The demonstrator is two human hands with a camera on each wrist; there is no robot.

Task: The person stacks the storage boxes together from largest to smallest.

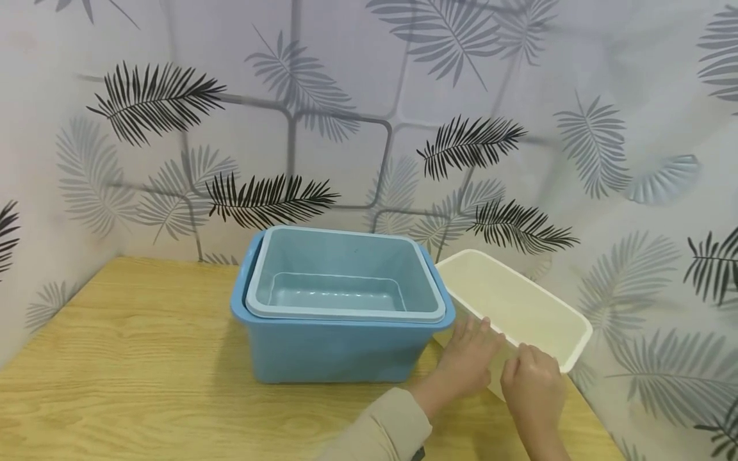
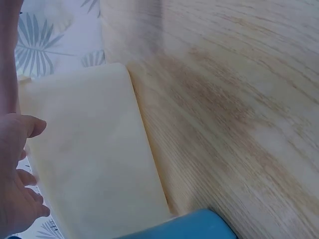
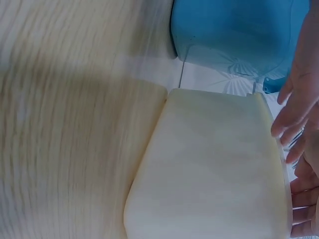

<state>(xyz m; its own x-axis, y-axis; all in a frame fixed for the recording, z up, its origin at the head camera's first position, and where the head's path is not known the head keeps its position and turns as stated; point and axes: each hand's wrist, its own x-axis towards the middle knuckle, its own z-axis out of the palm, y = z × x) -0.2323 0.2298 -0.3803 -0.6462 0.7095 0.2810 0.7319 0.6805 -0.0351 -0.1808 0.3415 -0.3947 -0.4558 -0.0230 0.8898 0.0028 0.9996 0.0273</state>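
Note:
A cream bin [image 1: 507, 301] stands at an angle at the right of the table, its side wall [image 2: 94, 149] filling much of the left wrist view. The left hand [image 1: 468, 358] lies against its near wall, fingers extended to the rim. Beside it, the right hand [image 1: 535, 387] grips the same rim [image 3: 279, 149] with curled fingers. Both hands show at the right edge of the right wrist view, the right hand [image 3: 305, 199] lower. A blue bin [image 1: 334, 352] stands left of the hands, with a lighter blue bin [image 1: 346, 256] nested inside.
The wood-grain table [image 1: 144, 358] extends left and in front of the bins. Behind them hangs a pale cloth [image 1: 357, 89] with a leaf pattern, which also runs down along the table's right edge.

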